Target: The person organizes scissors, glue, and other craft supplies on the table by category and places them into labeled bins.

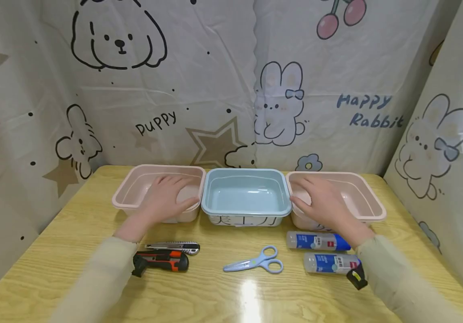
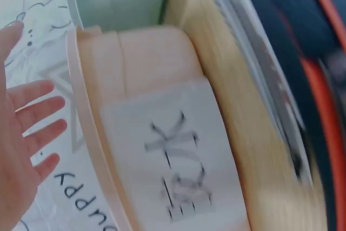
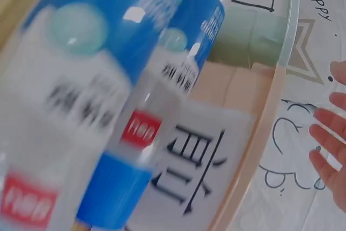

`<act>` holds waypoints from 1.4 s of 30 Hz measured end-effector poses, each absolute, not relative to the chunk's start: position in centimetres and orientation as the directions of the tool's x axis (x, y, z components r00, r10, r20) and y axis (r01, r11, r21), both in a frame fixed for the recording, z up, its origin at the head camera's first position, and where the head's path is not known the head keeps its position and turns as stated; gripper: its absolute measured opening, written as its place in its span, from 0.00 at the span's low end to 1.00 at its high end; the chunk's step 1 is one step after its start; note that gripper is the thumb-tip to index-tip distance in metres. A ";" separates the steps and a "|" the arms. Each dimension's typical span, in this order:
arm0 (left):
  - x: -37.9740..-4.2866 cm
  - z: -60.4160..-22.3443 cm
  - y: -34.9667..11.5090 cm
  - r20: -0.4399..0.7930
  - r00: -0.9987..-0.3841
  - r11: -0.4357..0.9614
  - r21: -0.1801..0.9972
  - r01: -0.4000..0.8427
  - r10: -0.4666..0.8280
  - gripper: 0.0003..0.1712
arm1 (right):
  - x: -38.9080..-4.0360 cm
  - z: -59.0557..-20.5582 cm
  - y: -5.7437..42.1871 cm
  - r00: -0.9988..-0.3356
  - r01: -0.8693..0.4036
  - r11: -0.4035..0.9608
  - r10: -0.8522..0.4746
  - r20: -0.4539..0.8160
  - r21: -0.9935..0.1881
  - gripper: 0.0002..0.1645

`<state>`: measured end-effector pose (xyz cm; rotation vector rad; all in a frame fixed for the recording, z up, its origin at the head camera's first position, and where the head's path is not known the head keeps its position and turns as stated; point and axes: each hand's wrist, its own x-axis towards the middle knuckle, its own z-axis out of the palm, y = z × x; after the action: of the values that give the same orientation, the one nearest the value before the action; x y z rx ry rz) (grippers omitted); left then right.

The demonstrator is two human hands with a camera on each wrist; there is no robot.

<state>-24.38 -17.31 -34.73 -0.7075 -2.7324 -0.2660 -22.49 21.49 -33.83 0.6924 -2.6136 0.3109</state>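
My left hand (image 1: 163, 202) is over the left pink plastic bin (image 1: 131, 189), its fingers spread and holding nothing. In the left wrist view its fingers (image 2: 40, 104) show beyond the bin's rim. Over the right pink bin (image 1: 362, 193) is my right hand (image 1: 323, 201), also with spread fingers and nothing in them. Between the two stands a light blue bin (image 1: 245, 202). Nearer to me lie a grey box cutter (image 1: 175, 246) and a black-and-orange utility knife (image 1: 164, 260) on the left, light blue scissors (image 1: 255, 262) in the middle, and two liquid glue bottles (image 1: 316, 241) on the right.
The bins stand side by side at the back of the wooden table (image 1: 203, 291). White paper labels (image 2: 162, 139) with handwriting are on their fronts. A cartoon-printed curtain (image 1: 215, 89) hangs behind and along both sides. Each wrist wears a black strap.
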 end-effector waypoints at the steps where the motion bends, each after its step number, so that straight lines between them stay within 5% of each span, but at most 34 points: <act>1: -24.2 -34.8 -17.7 0.339 -0.835 0.860 0.123 0.496 0.433 0.32 | -22.2 -33.8 21.8 -0.779 -0.522 0.847 -0.427 0.458 -0.099 0.24; 6: -23.2 -35.0 -20.2 0.359 -0.853 0.862 0.197 0.466 0.379 0.29 | -20.4 -34.0 23.4 -0.751 -0.554 0.830 -0.463 0.470 -0.068 0.12; 12: -22.5 -35.6 -23.0 0.365 -0.873 0.885 0.209 0.416 0.324 0.29 | -18.0 -34.6 25.4 -0.737 -0.600 0.799 -0.535 0.414 -0.035 0.09; 31: -21.1 -36.6 -28.0 0.349 -0.937 0.913 0.381 0.148 0.006 0.43 | -13.3 -37.8 30.8 -0.908 -0.407 0.914 -0.405 0.106 0.005 0.28; 42: -21.2 -38.1 -28.8 0.103 -0.991 0.790 0.613 -0.001 -0.081 0.60 | -12.9 -39.0 30.9 -0.907 -0.419 0.908 -0.418 0.049 -0.015 0.29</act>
<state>-21.19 -28.81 -38.13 0.0654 -2.8545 -0.9778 -12.89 30.95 -38.98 0.6645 -3.0250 0.0387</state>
